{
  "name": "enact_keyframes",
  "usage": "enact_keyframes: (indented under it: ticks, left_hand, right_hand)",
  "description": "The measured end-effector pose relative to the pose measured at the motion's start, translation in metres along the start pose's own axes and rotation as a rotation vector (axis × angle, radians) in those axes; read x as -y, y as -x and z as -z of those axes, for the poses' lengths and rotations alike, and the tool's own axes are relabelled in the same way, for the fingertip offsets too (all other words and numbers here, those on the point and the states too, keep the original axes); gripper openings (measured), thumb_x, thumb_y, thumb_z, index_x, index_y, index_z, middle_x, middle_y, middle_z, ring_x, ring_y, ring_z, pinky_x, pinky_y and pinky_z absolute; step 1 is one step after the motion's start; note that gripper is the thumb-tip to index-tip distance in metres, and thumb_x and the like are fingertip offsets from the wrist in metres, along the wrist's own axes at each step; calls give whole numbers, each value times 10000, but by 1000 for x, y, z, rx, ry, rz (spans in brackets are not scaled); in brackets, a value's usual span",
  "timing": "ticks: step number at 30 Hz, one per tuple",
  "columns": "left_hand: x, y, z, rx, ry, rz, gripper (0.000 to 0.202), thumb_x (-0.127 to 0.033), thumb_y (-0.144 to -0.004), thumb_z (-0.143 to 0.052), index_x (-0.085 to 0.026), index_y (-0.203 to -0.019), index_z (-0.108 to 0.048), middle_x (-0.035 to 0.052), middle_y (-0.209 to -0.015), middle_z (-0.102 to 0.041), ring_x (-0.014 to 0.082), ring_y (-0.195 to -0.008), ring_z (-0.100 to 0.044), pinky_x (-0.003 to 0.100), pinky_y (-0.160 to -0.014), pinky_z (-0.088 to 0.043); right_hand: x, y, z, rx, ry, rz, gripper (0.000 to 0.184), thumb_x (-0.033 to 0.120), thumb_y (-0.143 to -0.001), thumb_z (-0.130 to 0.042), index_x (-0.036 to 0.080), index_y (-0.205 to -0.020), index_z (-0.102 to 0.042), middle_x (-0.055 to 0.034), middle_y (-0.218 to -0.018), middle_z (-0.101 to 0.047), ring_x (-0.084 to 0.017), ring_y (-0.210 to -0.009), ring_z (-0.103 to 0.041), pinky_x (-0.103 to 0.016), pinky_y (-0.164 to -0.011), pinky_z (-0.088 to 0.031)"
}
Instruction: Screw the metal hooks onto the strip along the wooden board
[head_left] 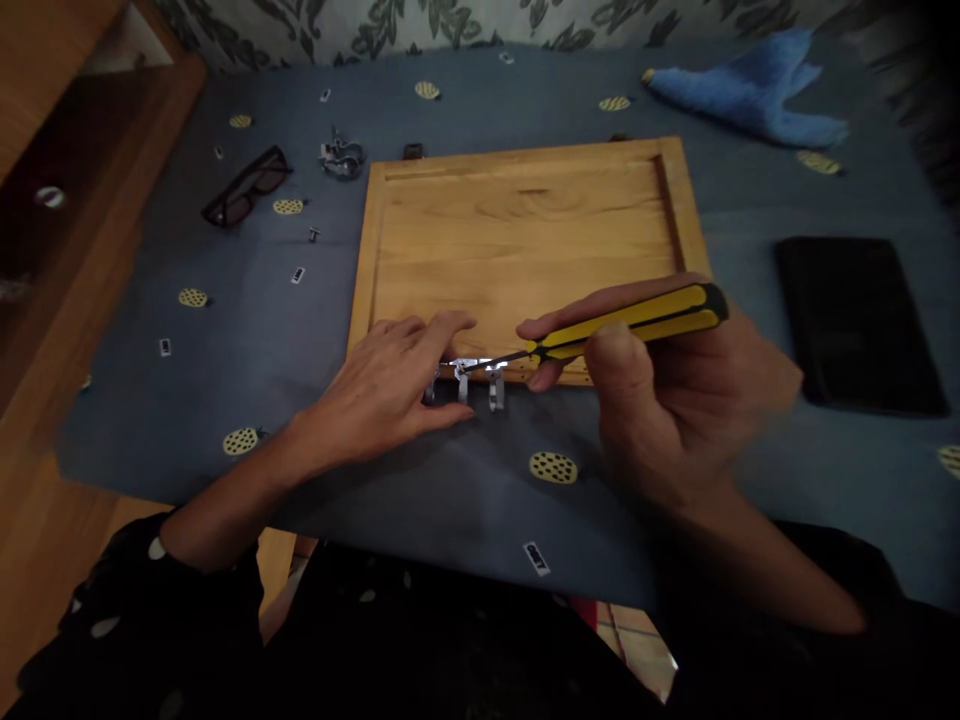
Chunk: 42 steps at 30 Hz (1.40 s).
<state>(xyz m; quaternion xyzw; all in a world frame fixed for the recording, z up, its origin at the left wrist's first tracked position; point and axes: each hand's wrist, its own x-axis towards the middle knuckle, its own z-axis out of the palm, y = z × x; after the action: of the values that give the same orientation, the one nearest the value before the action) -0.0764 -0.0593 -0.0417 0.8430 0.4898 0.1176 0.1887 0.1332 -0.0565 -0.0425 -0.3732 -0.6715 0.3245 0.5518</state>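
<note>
My right hand (pixel 667 390) is closed around a yellow-and-black screwdriver (pixel 630 322). The screwdriver's thin shaft points left, its tip at a shiny metal hinge (pixel 463 372) on the near edge of a wooden cabinet door (pixel 525 220). My left hand (pixel 394 380) lies over that edge with thumb and index finger spread, one on each side of the hinge area. The thumb is beside the hinge's projecting arm; whether it presses on it I cannot tell. Another metal piece (pixel 496 385) projects from the edge just to the right. The screw head is too small to make out.
Dark-framed glasses (pixel 247 187), a loose metal hinge (pixel 342 157) and a small metal piece (pixel 314 234) lie left of the door on the blue patterned cloth (pixel 262 330). A black tablet-like object (pixel 859 325) lies right; a blue plush toy (pixel 750 90) lies at back right.
</note>
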Motion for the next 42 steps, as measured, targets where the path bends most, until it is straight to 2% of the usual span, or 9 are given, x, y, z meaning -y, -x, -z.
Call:
enact_keyframes:
  ticks: [7, 16, 24, 31, 42]
  left_hand:
    - [0, 0, 1, 3, 17, 8, 712, -465, -822, -754, -195, -1394, -426, 70, -1109, -705, 277, -1047, -649, 422, -900, -485]
    - [2, 0, -1, -22, 25, 11, 684, -478, -821, -740, -230, -1380, -435, 59, -1096, -714, 273, -1033, -659, 420, -902, -501]
    - [0, 0, 0, -8, 16, 10, 707, -471, -812, -764, -207, -1382, -439, 68, -1115, -714, 272, -1029, -657, 426, -912, -490]
    - [0, 0, -1, -13, 12, -4, 681, -447, -829, -747, -216, -1379, -419, 76, -1134, -718, 275, -1052, -662, 425, -902, -493]
    - [1, 1, -1, -26, 8, -2, 635, -472, -850, -704, -208, -1367, -447, 88, -1130, -712, 281, -1068, -668, 440, -913, -505]
  right_hand:
    - [2, 0, 3, 35, 15, -17, 110, 380, -983, -618, 294, -994, -686, -7, -937, -734, -128, -573, -665, -295, -541, -575]
    - [3, 0, 3, -5, -6, -21, 119, 398, -978, -614, 315, -994, -698, -19, -948, -736, -151, -559, -648, -340, -532, -578]
    - [2, -1, 4, 43, -4, 28, 133, 370, -998, -597, 279, -1001, -694, -10, -934, -726, -117, -572, -674, -311, -563, -588]
    - [3, 0, 3, 51, 53, -3, 178, 392, -1008, -575, 238, -997, -663, 2, -862, -742, -130, -601, -690, -320, -607, -595]
    - [9, -1, 4, 97, 49, -44, 132, 420, -989, -602, 302, -980, -658, -4, -881, -716, -143, -598, -669, -343, -579, -544]
